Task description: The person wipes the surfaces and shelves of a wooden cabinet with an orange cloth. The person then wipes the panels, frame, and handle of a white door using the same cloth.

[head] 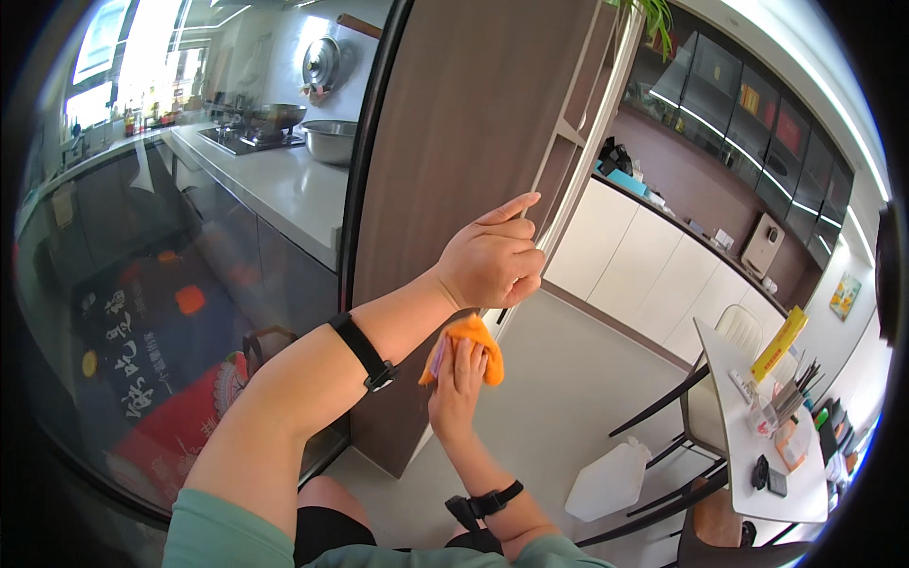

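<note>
My left hand [491,261] is raised at the centre, in front of the edge of a tall brown cabinet panel [454,128]. Its index finger points up and right while the other fingers curl; the palm side is hidden, so I cannot tell whether it grips anything. Below it, my right hand [458,390] presses its fingers on an orange cloth [490,358] with a purplish patch, close to the lower part of the panel. A black strap is around each forearm.
Left of the panel, a black-framed glass door [366,142] shows a kitchen counter [284,192] with a steel basin [330,140] and a wok [279,115]. At right are white cabinets [625,248], a white table [746,497] with small items, chairs and a white plastic container [608,479] on the floor.
</note>
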Demonstrator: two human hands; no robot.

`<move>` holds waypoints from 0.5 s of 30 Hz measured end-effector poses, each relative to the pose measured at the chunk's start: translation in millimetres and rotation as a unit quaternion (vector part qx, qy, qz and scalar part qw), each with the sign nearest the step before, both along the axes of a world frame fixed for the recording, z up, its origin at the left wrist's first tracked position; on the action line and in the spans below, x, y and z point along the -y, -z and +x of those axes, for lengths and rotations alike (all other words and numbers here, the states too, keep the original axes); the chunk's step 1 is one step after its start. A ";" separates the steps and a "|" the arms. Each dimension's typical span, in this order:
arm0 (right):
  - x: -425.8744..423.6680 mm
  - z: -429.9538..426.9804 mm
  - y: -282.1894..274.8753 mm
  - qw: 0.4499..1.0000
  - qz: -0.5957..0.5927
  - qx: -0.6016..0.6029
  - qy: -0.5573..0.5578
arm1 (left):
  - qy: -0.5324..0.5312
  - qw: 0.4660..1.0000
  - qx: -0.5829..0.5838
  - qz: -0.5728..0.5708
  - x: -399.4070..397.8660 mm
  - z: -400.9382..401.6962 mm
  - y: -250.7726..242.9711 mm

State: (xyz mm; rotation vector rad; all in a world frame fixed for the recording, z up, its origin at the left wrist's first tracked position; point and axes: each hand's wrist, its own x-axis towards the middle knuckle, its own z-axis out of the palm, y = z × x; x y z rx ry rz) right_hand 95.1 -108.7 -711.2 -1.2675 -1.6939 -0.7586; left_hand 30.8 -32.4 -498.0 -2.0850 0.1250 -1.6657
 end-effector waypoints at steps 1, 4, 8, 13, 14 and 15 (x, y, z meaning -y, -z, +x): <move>-0.7 -0.4 -4.5 1.000 0.002 0.007 0.001 | 0.031 0.999 -0.017 -0.027 1.8 -2.3 -1.1; 2.8 -7.6 -6.3 0.996 -0.012 0.071 0.060 | 0.092 0.991 -0.053 -0.076 3.9 -9.9 -2.9; 15.9 -4.9 -14.2 0.984 -0.073 0.162 0.001 | 0.112 0.975 -0.142 -0.129 6.4 -26.7 -9.4; -7.6 43.9 -79.0 0.954 -0.195 -0.028 -0.224 | 0.244 0.918 -0.109 -0.294 28.0 -40.9 -5.8; -8.9 44.9 -106.8 0.962 -0.172 0.018 -0.209 | 0.218 0.936 -0.046 -0.273 29.9 -51.1 0.8; 1.0 36.2 -154.6 0.975 -0.078 0.191 -0.082 | 0.190 0.950 0.017 -0.249 31.3 -62.1 7.2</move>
